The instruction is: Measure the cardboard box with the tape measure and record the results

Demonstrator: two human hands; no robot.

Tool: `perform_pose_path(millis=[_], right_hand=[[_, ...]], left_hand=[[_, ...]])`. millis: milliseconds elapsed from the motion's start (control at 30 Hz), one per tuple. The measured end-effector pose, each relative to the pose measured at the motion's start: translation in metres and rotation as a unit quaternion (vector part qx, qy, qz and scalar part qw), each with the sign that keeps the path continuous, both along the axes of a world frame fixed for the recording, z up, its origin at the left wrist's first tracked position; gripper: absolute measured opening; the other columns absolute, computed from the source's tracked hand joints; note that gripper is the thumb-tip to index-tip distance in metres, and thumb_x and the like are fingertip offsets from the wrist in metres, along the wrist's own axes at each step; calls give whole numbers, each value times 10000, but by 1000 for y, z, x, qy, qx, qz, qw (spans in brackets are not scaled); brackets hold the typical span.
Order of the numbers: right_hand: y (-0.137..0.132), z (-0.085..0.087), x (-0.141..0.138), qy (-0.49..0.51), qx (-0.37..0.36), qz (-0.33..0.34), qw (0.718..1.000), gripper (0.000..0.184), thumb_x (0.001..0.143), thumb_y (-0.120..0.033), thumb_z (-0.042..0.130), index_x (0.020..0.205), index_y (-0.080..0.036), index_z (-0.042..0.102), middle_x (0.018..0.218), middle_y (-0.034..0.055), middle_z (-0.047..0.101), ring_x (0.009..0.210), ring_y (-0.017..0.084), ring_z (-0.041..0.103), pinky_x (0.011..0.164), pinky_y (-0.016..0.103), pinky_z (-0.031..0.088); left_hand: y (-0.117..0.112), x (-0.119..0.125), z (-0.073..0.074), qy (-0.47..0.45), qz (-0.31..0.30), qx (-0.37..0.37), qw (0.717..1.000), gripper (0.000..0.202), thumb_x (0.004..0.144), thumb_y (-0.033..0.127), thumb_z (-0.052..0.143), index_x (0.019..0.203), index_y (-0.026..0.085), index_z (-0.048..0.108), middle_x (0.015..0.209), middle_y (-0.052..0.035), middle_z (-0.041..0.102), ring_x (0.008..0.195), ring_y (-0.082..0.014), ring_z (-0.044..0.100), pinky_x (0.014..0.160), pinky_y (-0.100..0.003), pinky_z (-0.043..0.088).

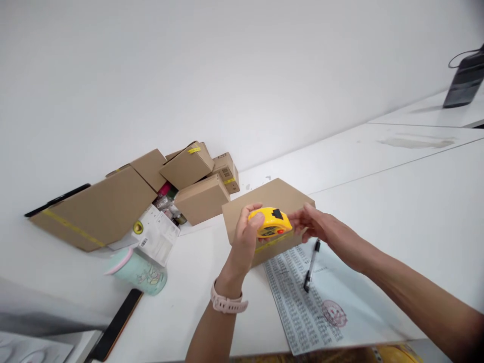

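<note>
As left hand (246,234) wraps one rounded, glossy tape measure (269,222); right hand (316,222), fingers half-curled, hold unclear; one cardboard box (279,193) behind

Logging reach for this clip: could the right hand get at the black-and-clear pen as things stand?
Probably yes: the pen lies uncovered on the printed sheet near the right hand, nothing visibly between them, though that hand is at the yellow tape measure.

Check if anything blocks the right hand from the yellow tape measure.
Nothing visible does. The right hand is right at one end of the yellow tape measure, which the left hand grips from the other side. The cardboard box appears behind them; the pen lies off to the side.
</note>
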State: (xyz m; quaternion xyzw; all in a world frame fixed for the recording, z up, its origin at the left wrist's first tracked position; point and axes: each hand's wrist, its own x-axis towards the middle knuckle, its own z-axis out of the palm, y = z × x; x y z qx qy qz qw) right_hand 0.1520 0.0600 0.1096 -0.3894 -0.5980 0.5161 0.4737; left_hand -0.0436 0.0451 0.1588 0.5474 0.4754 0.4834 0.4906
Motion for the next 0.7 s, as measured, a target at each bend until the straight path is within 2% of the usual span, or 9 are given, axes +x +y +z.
perform_pose_path(millis=[67, 133, 200, 300, 400, 467, 533, 600, 700], right_hand=[[5, 15, -8, 4, -24, 43, 999, 618, 915, -709, 352, 827, -194, 683, 856, 82, 657, 785, 198, 593, 694, 326, 501], [11, 20, -13, -16, -37, 53, 998, 617, 882, -739, 397, 726, -193, 638, 769, 60, 618, 738, 181, 568, 656, 305, 479], [24, 20, -11, -24, -49, 54, 997, 594, 855, -744, 455, 701, -194, 617, 723, 46, 592, 718, 176, 554, 648, 302, 474], [60, 24, 3, -12, -38, 2, 999, 519, 807, -704, 586, 764, -191, 650, 756, 53, 616, 736, 183, 565, 696, 320, 487], [107, 27, 23, -14, -21, -103, 994, 410, 795, -593, 673, 728, -191, 632, 830, 68, 648, 801, 186, 588, 758, 319, 488], [133, 23, 32, -39, -51, -145, 987, 363, 793, -531, 690, 711, -182, 631, 836, 73, 653, 810, 185, 593, 766, 325, 486], [149, 13, 34, -64, -71, -160, 982, 335, 781, -489, 703, 689, -174, 635, 805, 81, 654, 792, 192, 595, 745, 334, 482], [155, 1, 30, -84, -77, -159, 981, 319, 760, -470, 717, 668, -175, 639, 777, 86, 666, 761, 202, 604, 704, 335, 480], [154, -15, 21, -106, -57, -164, 979, 323, 733, -480, 723, 637, -186, 628, 722, 82, 678, 687, 216, 616, 612, 327, 468]], left_hand=[[-3, -1, -1, 16, 8, -5, 1000, 551, 804, 585, 586, 1206, 217, 506, 1016, -57, 675, 844, -212, 666, 647, -276, 496], [-4, -6, -3, 17, 16, 1, 1000, 553, 803, 575, 594, 1214, 216, 502, 1015, -57, 677, 847, -208, 664, 638, -268, 497], [-3, -17, -3, 15, 32, 19, 999, 550, 796, 553, 607, 1214, 209, 509, 1001, -58, 681, 819, -195, 658, 598, -247, 480], [5, -46, 0, 23, 87, 59, 994, 529, 789, 538, 606, 1177, 183, 543, 973, -66, 691, 706, -152, 626, 526, -215, 424], [19, -88, 2, 52, 158, 66, 984, 499, 773, 566, 583, 1063, 160, 598, 830, -34, 680, 552, -100, 541, 483, -207, 366], [28, -116, -2, 60, 183, 43, 980, 502, 746, 586, 590, 988, 147, 614, 730, -11, 646, 493, -91, 502, 461, -209, 338], [34, -139, -8, 62, 191, 18, 980, 517, 724, 604, 601, 945, 136, 620, 672, -3, 621, 469, -97, 495, 446, -211, 323], [36, -155, -17, 65, 192, -1, 979, 528, 711, 612, 610, 929, 132, 623, 659, -4, 616, 462, -101, 499, 440, -212, 320], [35, -165, -28, 67, 187, -17, 980, 528, 713, 615, 612, 934, 136, 621, 668, -6, 623, 464, -103, 507, 437, -211, 324]])
